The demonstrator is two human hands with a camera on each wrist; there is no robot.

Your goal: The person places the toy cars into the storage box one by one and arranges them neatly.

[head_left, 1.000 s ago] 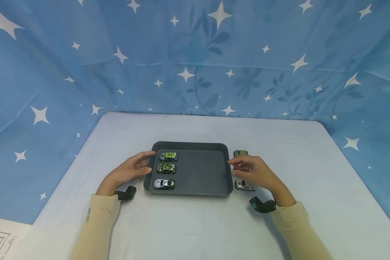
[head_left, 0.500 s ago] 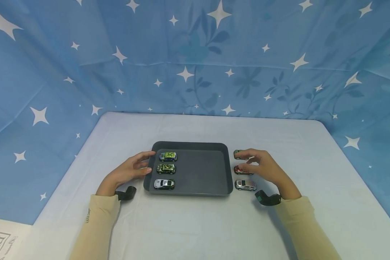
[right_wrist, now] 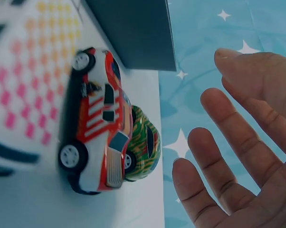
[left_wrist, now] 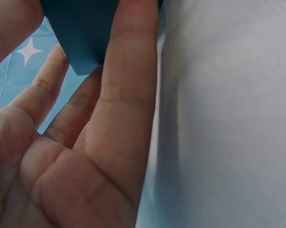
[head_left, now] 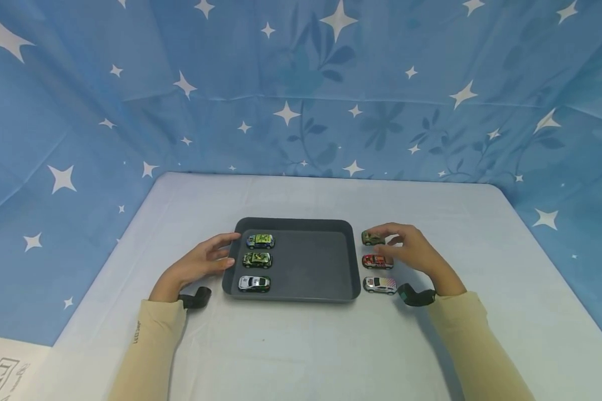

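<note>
A smooth, dark grey, box-shaped tray (head_left: 311, 262) with low sides and round corners sits on a white table (head_left: 291, 351). Say its far side is 12 o'clock. Three small, shiny cars are in it, in a line by its 9 o'clock side: a blue and yellow toy car (head_left: 260, 241) at 10 o'clock, a green and black blotchy toy car (head_left: 257, 260) at 9 and a white and black toy car (head_left: 254, 284) at 8. Three more are outside the tray, on the table: a green and brown streaky toy car (head_left: 370, 239) at 2 o'clock, a red and white stripy toy car (head_left: 378, 262) at 3 and a silver-white toy car with pink and yellow checks (head_left: 379, 285) at 4. The left hand (head_left: 197, 264) touches the tray's 9 o'clock edge, its fingers and thumb spread. The right hand (head_left: 410, 248) is at 3 o'clock, its fingers spread and softly bent, close by the green and brown car. I cannot tell if a fingertip touches that car.
</note>
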